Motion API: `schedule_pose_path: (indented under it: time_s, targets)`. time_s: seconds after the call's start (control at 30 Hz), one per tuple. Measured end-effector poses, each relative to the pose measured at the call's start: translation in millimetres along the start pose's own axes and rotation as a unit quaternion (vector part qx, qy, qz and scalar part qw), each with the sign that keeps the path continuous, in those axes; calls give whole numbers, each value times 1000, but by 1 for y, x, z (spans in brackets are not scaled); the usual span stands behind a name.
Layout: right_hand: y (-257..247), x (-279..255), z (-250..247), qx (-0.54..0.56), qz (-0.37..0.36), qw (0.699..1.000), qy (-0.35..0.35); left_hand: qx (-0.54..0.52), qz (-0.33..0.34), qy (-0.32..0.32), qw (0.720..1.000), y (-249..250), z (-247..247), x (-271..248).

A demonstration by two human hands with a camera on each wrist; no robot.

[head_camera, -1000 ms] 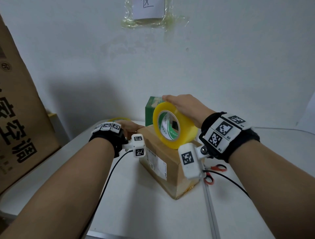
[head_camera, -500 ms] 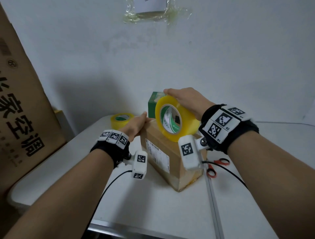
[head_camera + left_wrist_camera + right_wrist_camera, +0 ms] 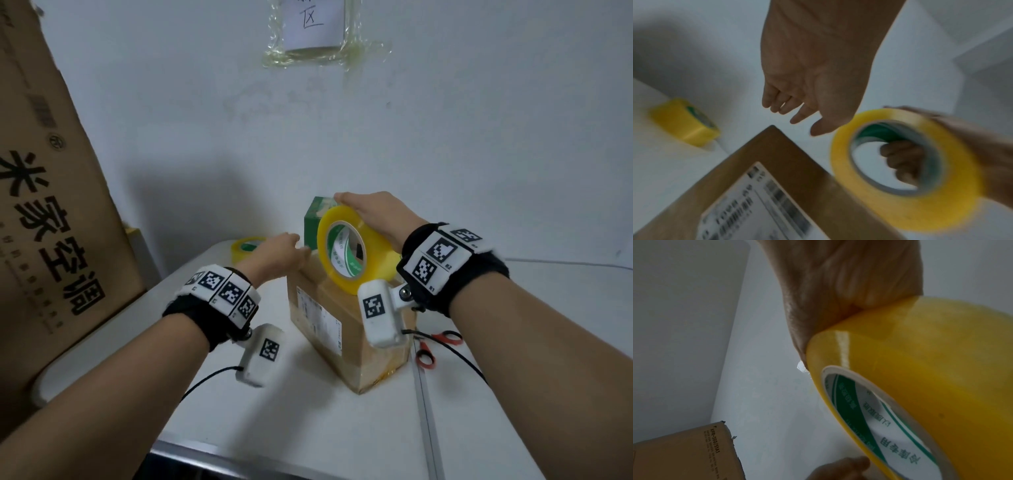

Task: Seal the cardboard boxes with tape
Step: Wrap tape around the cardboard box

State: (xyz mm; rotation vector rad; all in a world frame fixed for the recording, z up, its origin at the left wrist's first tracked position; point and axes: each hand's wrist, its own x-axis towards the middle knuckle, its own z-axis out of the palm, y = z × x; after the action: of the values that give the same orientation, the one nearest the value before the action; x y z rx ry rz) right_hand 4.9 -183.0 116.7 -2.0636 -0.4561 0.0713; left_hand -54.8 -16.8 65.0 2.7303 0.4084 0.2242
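Observation:
A small brown cardboard box (image 3: 346, 329) with a white shipping label stands on the white table (image 3: 308, 428), and shows again as the box (image 3: 777, 186) in the left wrist view. My right hand (image 3: 373, 212) grips a yellow tape roll (image 3: 352, 253) upright over the box's top, fingers through its core; the roll (image 3: 906, 170) (image 3: 910, 386) fills both wrist views. My left hand (image 3: 277, 253) hovers by the box's far left corner, fingers loose and holding nothing; the same hand (image 3: 813, 73) is seen palm-side from the wrist.
A second yellow tape roll (image 3: 245, 248) (image 3: 684, 121) lies at the back left. A green box (image 3: 315, 219) stands behind the brown one. Red-handled scissors (image 3: 435, 347) lie right of the box. A large printed carton (image 3: 44, 222) leans at the left. The wall is close behind.
My left hand has lifted off the table beside the box and come up to the box's far left top corner. The right hand still holds the roll over the box.

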Motion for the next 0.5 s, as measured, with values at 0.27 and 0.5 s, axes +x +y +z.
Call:
schedule_pose_path:
  time_s: [0.27, 0.5]
  targets:
    - [-10, -14, -7, 3, 9, 1000, -21, 205, 112, -146, 961, 46, 9, -66]
    - [9, -24, -17, 227, 76, 962, -128, 222, 95, -159, 957, 41, 14, -51]
